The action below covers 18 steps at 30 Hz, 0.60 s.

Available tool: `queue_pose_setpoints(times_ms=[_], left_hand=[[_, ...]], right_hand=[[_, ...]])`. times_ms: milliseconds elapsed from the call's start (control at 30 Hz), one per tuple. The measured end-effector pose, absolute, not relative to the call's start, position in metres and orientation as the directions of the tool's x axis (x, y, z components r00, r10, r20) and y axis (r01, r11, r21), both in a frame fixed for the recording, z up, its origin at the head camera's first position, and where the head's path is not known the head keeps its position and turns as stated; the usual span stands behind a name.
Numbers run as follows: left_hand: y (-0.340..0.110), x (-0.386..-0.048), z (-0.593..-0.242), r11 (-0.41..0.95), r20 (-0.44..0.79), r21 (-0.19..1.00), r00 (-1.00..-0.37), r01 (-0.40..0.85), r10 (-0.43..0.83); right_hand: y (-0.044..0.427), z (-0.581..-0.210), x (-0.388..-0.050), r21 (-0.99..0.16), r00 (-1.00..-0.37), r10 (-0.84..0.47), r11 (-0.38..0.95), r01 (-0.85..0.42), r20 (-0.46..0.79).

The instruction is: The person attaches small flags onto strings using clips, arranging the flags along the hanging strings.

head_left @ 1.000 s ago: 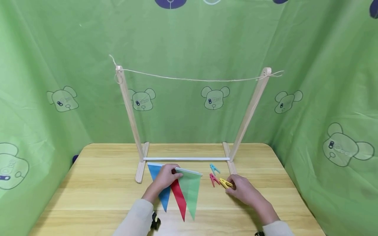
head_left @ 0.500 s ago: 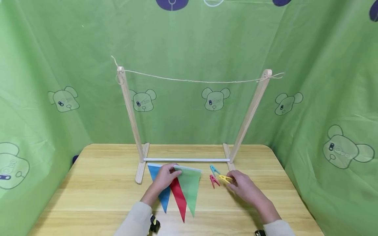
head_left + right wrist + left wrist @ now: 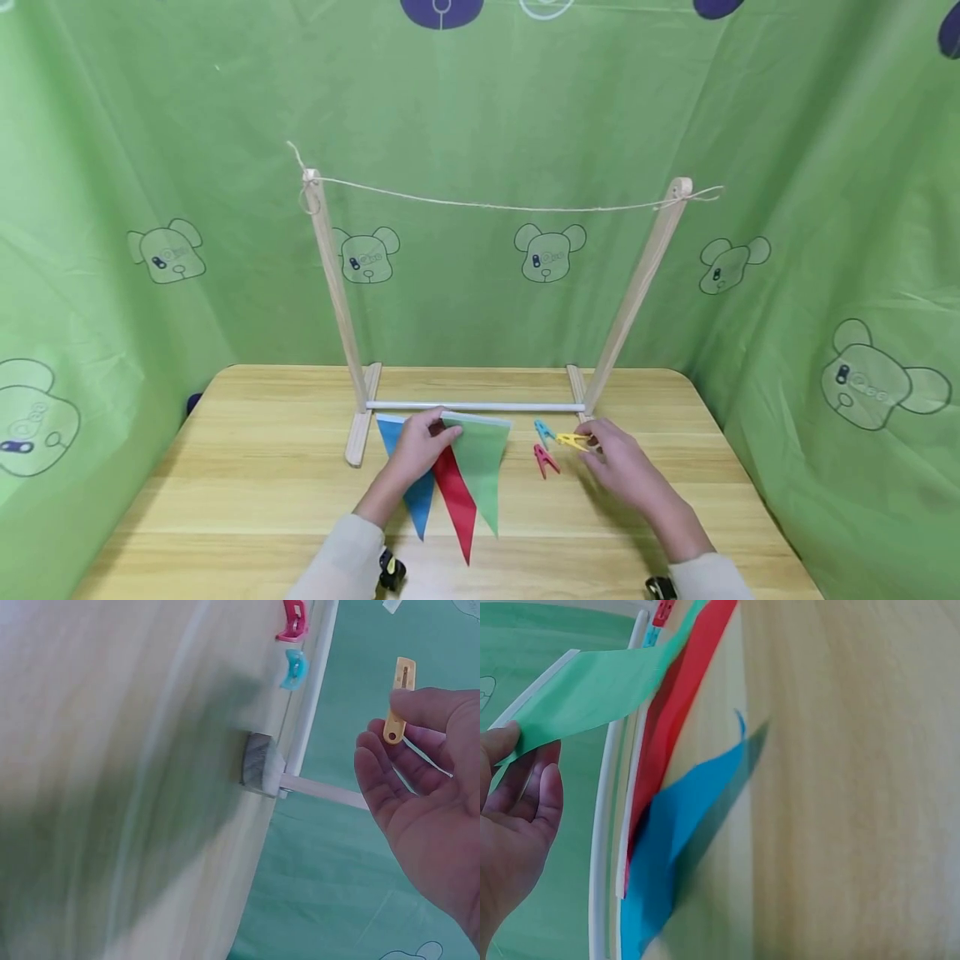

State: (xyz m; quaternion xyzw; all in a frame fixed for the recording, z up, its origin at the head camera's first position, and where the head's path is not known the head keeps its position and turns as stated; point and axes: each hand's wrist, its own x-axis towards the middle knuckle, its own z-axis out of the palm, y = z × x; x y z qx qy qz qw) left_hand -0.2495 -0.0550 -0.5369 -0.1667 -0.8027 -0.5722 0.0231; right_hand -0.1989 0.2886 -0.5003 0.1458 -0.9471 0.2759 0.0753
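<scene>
The left hand (image 3: 417, 447) pinches the white-edged top corner of a green pennant (image 3: 480, 462), lifted off the table as the left wrist view shows. A red pennant (image 3: 455, 500) and a blue pennant (image 3: 422, 500) lie beneath and to the left of it. Between thumb and fingers, the right hand (image 3: 626, 471) pinches a yellow clothespin (image 3: 572, 441), raised above the table. Left of that hand, a blue clothespin (image 3: 543, 434) and a pink clothespin (image 3: 545, 460) lie on the table. In the right wrist view the yellow clothespin (image 3: 400, 697) is seen narrow side on.
A wooden stand rises behind the hands, with a left post (image 3: 337, 292), a right post (image 3: 637, 292) and a white bar (image 3: 480, 407) low between them. A thin string (image 3: 480, 205) sags between the post tops. Green curtains surround the wooden table (image 3: 255, 467).
The right hand has lifted the yellow clothespin up and away from the pink one. The left hand has raised the green pennant a little; the red and blue ones stay about where they were.
</scene>
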Motion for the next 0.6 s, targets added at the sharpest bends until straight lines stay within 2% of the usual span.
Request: queue_pose_setpoints(times_ms=[600], left_hand=[[-0.048, -0.246, -0.517, 0.205, 0.276, 0.929, -0.946, 0.307, 0.169]], right_hand=[[0.284, -0.487, -0.203, -0.458, -0.911, -0.243, 0.803, -0.382, 0.333]])
